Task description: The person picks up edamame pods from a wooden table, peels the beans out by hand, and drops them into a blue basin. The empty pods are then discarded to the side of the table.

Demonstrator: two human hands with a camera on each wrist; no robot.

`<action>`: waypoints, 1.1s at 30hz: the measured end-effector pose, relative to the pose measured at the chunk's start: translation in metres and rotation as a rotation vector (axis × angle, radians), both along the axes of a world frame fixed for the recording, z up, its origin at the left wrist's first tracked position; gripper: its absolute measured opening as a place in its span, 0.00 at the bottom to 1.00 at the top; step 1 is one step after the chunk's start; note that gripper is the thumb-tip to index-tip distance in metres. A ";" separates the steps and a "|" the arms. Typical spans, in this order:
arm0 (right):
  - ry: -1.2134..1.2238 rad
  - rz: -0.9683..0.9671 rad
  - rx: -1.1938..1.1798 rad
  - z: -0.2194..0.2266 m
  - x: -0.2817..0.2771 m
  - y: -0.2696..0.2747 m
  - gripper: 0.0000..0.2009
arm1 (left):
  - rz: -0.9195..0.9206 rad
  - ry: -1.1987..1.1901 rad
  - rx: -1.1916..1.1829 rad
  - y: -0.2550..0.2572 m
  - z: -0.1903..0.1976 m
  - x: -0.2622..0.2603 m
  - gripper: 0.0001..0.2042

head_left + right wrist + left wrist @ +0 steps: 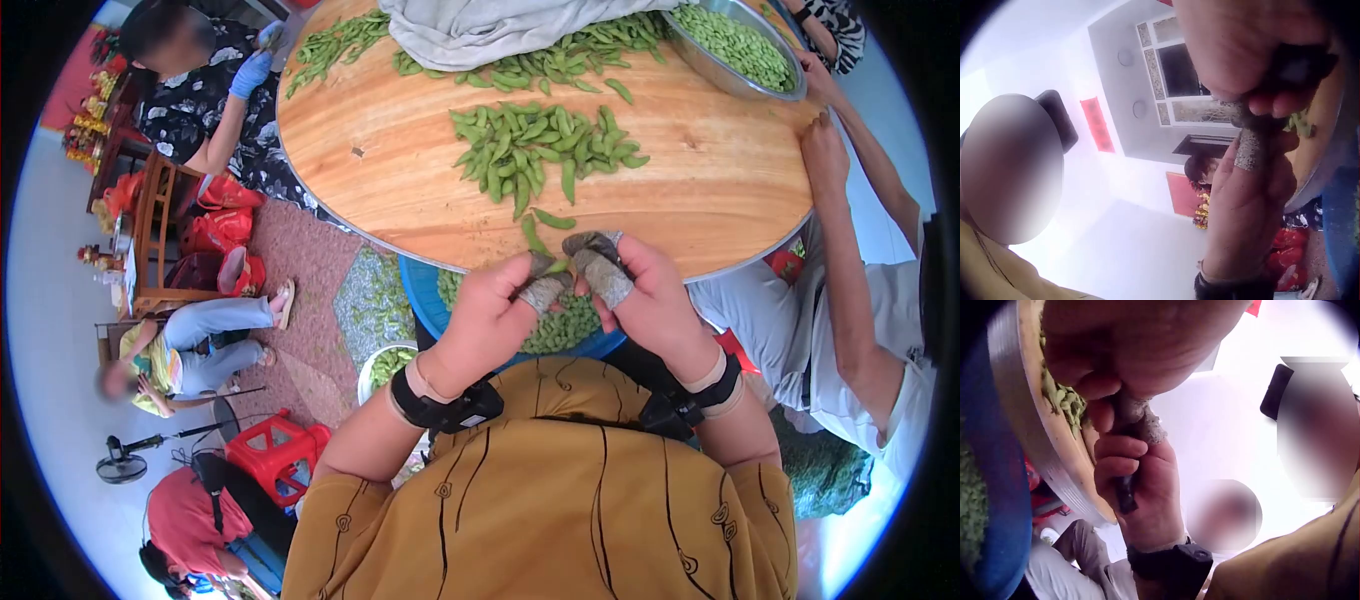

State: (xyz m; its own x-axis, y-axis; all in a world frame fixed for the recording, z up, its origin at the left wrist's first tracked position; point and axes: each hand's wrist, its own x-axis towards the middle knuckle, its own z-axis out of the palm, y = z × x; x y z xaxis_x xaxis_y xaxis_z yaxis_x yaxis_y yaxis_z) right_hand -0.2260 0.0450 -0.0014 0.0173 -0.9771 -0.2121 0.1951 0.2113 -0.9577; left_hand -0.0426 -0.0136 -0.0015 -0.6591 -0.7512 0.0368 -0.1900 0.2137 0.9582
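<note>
My left hand (487, 312) and right hand (655, 300) meet over the table's near edge, both with worn grey wraps on thumb and finger. Between their tips they pinch a green soybean pod (558, 266), mostly hidden by the fingers. Just beyond the fingertips, another pod (533, 236) lies at the near side of a loose pile of pods (530, 145). Below the hands stands a blue tub (432, 318) with shelled green beans (562, 332) in it. In both wrist views the wrapped fingers press close together and cover the pod.
The round wooden table (380, 180) also bears a grey cloth (480, 30), more pods, and a metal bowl (790, 92) of shelled beans. People sit left and right of it. A white basin (365, 375) of green pods and a red stool (275, 455) stand to the left.
</note>
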 end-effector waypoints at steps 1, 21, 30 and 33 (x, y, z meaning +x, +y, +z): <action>0.077 0.016 -0.029 0.003 0.001 0.004 0.15 | 0.071 0.182 0.223 0.003 0.000 -0.002 0.07; 0.025 0.298 0.134 0.017 -0.006 0.011 0.24 | -0.046 -0.006 0.033 0.011 -0.006 0.012 0.11; 0.000 0.269 -0.271 -0.013 0.009 0.010 0.17 | -0.224 0.743 1.352 0.015 -0.029 0.026 0.10; 0.762 0.248 -0.600 -0.018 0.005 0.012 0.13 | -0.230 0.703 1.350 0.013 -0.040 0.035 0.12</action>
State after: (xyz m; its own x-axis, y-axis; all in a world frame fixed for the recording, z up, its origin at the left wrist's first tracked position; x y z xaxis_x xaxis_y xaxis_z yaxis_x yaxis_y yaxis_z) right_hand -0.2210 0.0573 -0.0196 0.2998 -0.9132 0.2759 -0.4989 -0.3966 -0.7706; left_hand -0.0074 -0.0001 -0.0420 -0.9032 -0.3670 -0.2226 0.2827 -0.8989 0.3349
